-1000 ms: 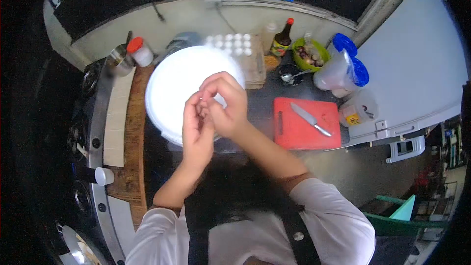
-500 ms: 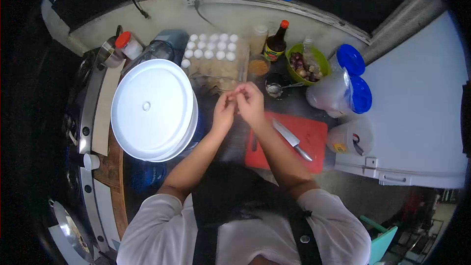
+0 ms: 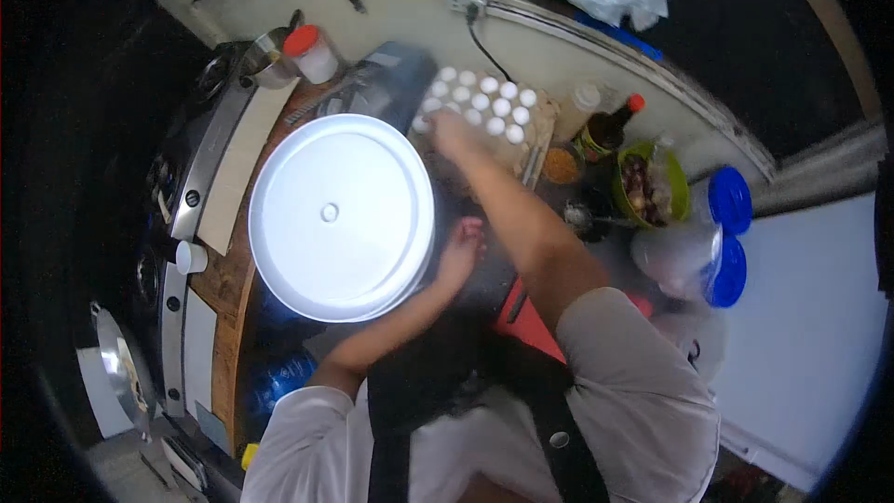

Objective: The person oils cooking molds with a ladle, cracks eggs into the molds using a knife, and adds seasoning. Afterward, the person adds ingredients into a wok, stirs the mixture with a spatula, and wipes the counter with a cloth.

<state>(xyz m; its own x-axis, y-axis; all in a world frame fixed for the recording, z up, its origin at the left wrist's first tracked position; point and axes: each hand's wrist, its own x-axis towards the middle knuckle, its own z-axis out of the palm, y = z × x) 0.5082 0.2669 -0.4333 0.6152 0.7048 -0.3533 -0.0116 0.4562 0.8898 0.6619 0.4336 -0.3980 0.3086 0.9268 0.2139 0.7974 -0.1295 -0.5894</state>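
My right hand [image 3: 449, 134] reaches over the left side of the egg tray [image 3: 531, 142], beside the white eggs [image 3: 489, 85]. Motion blurs its fingers, and its grip cannot be made out. Nearer to me, my left hand [image 3: 461, 251] is closed, its fingers curled; whatever they hold, if anything, is hidden. To its left stands a large white bucket with a round white lid [image 3: 340, 214]. Under my right arm, a red cutting board [image 3: 531, 326] shows only in part.
Stove [image 3: 191, 196] at left, with a metal pan [image 3: 121, 363] below. A red-lidded jar [image 3: 312, 56] stands at the back left. To the right are a sauce bottle [image 3: 607, 129], a green bowl [image 3: 678, 188] of onions and blue-lidded containers [image 3: 729, 200].
My hands have moved apart. The right has gone up and left to the eggs; the left is lower, beside the bucket. The camera view has turned, and my right arm now covers much of the red board.
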